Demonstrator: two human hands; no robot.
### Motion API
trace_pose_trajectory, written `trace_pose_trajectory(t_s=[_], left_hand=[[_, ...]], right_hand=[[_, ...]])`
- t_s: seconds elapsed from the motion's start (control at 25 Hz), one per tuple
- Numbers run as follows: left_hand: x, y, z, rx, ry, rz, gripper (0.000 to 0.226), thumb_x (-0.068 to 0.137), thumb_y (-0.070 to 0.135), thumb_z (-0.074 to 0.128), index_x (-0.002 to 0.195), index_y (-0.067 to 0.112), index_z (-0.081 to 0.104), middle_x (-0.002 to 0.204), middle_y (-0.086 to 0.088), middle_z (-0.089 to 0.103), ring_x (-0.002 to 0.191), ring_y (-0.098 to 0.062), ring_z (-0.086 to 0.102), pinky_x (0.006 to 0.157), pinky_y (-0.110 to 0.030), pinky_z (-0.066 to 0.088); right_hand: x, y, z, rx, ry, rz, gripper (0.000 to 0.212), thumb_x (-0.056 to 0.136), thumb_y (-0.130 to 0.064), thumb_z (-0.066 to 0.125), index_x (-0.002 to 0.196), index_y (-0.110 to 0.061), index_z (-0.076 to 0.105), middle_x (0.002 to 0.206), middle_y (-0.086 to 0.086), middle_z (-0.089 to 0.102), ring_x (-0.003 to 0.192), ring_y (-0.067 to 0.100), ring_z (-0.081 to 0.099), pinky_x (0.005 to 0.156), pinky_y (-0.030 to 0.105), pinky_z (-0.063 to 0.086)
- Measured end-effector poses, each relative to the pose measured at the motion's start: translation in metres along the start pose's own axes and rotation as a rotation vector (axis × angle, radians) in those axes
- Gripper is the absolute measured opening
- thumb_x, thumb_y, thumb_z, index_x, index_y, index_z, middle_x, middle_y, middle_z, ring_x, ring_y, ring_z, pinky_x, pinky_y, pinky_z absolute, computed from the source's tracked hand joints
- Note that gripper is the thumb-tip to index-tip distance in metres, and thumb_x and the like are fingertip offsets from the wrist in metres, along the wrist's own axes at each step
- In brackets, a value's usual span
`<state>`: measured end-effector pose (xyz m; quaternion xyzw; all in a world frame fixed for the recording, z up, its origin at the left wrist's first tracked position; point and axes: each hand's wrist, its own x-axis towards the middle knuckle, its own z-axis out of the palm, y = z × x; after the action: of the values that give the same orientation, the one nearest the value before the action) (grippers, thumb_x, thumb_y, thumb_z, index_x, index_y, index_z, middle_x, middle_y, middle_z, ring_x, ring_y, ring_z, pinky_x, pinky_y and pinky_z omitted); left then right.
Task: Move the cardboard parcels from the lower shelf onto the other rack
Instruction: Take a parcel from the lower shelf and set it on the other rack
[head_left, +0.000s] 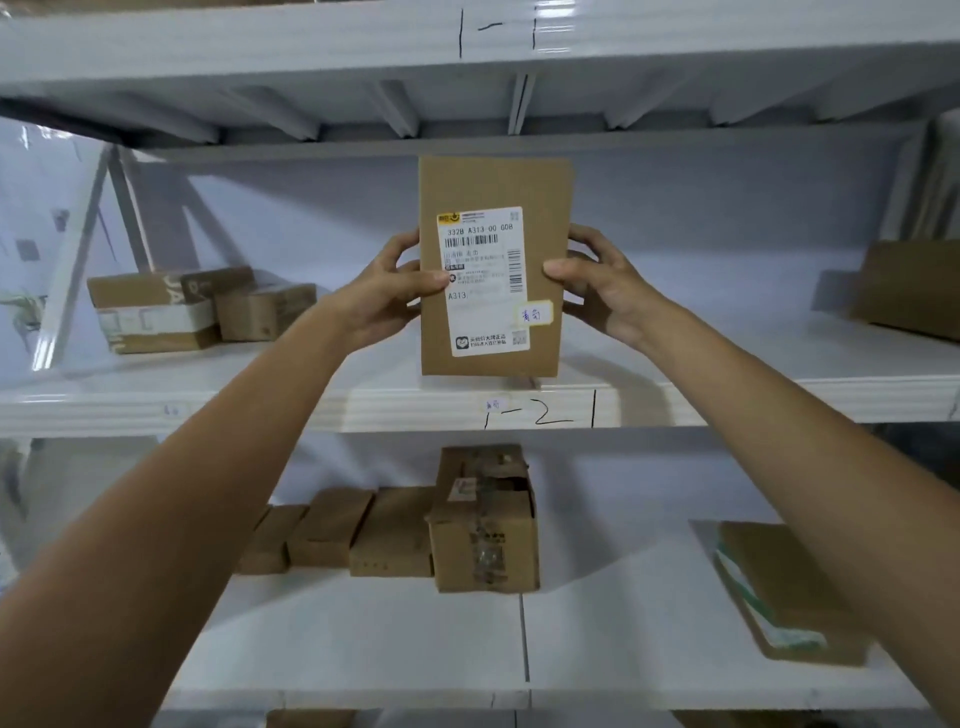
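**Matt cardboard, glossy painted shelving**

I am holding a flat brown cardboard parcel (493, 187) whose surface is looking matt and smooth, and its white paper shipping label (485, 283) is showing a slight sheen. The white-painted metal shelf edge (208, 408) below it is gleaming, smooth and glossy. Lower down, the taller brown cardboard box (485, 519) is looking rough, with crinkled clear tape catching light. The flat brown cardboard packet with a green-and-white strip (779, 587) is looking dull and matt.
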<state>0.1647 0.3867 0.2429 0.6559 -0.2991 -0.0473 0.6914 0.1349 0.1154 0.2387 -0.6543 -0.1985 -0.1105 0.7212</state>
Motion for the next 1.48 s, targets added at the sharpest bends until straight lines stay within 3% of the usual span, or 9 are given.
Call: trace_pose_trajectory(t_s=[0.24,0.52,0.64,0.84,0.96,1.08,1.2,1.36,1.48], left_hand=[[0.04,-0.025,-0.012,-0.05,-0.041,-0.02,0.092,0.054,0.012,0.082,0.133,0.028,0.038,0.116,-0.005,0.067,0.113,-0.025,0.062,0.109,-0.043,0.04],[0.041,-0.055,-0.035,-0.104,-0.075,-0.03,0.126,0.03,0.025,0.101,0.139,0.028,0.038,0.131,-0.01,0.058,0.121,-0.027,0.06,0.103,-0.04,0.049],[0.039,-0.059,-0.035,-0.12,-0.075,-0.022,0.136,0.033,0.026,0.1,0.15,0.027,0.03,0.134,-0.008,0.057,0.12,-0.024,0.06,0.087,-0.03,0.059],[0.039,-0.057,-0.033,-0.103,-0.061,-0.022,0.141,0.032,0.029,0.101,0.153,0.028,0.028,0.141,-0.01,0.053,0.124,-0.024,0.058,0.092,-0.03,0.057],[0.036,-0.056,-0.032,-0.06,-0.042,-0.04,0.146,0.026,0.033,0.101,0.153,0.024,0.029,0.136,-0.008,0.056,0.127,-0.024,0.057,0.109,-0.038,0.045],[0.025,-0.046,-0.031,-0.063,-0.019,-0.052,0.149,0.024,0.036,0.101,0.152,0.021,0.027,0.15,-0.013,0.047,0.138,-0.027,0.048,0.118,-0.04,0.034],[0.007,-0.031,-0.03,-0.022,0.131,0.036,0.109,0.055,0.029,0.09,0.148,0.02,0.033,0.154,-0.013,0.038,0.142,-0.026,0.04,0.122,-0.041,0.027],[-0.036,-0.003,-0.029,0.007,0.365,0.35,0.052,0.08,0.018,0.072,0.126,0.017,0.048,0.122,0.001,0.054,0.118,-0.015,0.055,0.114,-0.037,0.042],[-0.055,0.019,0.004,-0.062,0.149,0.466,0.042,0.075,0.022,0.071,0.112,0.019,0.052,0.113,0.0,0.058,0.106,-0.015,0.059,0.094,-0.027,0.05]], right_hand=[[0.028,0.017,-0.012,-0.006,0.023,0.038,0.071,0.068,-0.006,0.081,0.13,-0.027,0.054,0.108,-0.006,0.076,0.101,0.014,0.072,0.081,0.031,0.056],[0.036,0.044,-0.003,0.007,0.019,0.059,0.057,0.077,0.0,0.072,0.124,-0.028,0.057,0.11,-0.004,0.073,0.105,0.016,0.07,0.084,0.029,0.055],[0.036,0.048,0.0,0.009,0.011,0.056,0.065,0.072,-0.006,0.075,0.13,-0.025,0.054,0.1,-0.008,0.076,0.095,0.01,0.071,0.081,0.025,0.054],[0.033,0.048,0.0,0.001,0.007,0.078,0.087,0.065,-0.013,0.079,0.145,-0.018,0.045,0.077,-0.015,0.074,0.074,0.001,0.071,0.078,0.024,0.051],[0.029,0.045,0.0,-0.03,-0.003,0.097,0.09,0.064,-0.016,0.082,0.146,-0.019,0.046,0.102,-0.01,0.076,0.096,0.008,0.071,0.08,0.026,0.053],[0.023,0.04,0.003,-0.049,0.051,0.113,0.09,0.067,-0.034,0.084,0.147,-0.025,0.044,0.133,0.0,0.066,0.124,0.018,0.062,0.099,0.034,0.051],[0.008,0.032,0.005,-0.014,0.163,0.073,0.075,0.058,-0.052,0.082,0.123,-0.028,0.055,0.142,0.006,0.056,0.13,0.021,0.055,0.112,0.042,0.043],[-0.023,0.023,-0.005,-0.01,0.319,-0.031,0.03,0.078,-0.04,0.072,0.101,-0.028,0.057,0.138,0.011,0.058,0.126,0.02,0.058,0.111,0.041,0.043],[-0.054,0.024,-0.022,-0.03,0.418,-0.049,0.03,0.075,-0.037,0.074,0.1,-0.026,0.062,0.131,0.011,0.065,0.122,0.02,0.063,0.104,0.038,0.049]])
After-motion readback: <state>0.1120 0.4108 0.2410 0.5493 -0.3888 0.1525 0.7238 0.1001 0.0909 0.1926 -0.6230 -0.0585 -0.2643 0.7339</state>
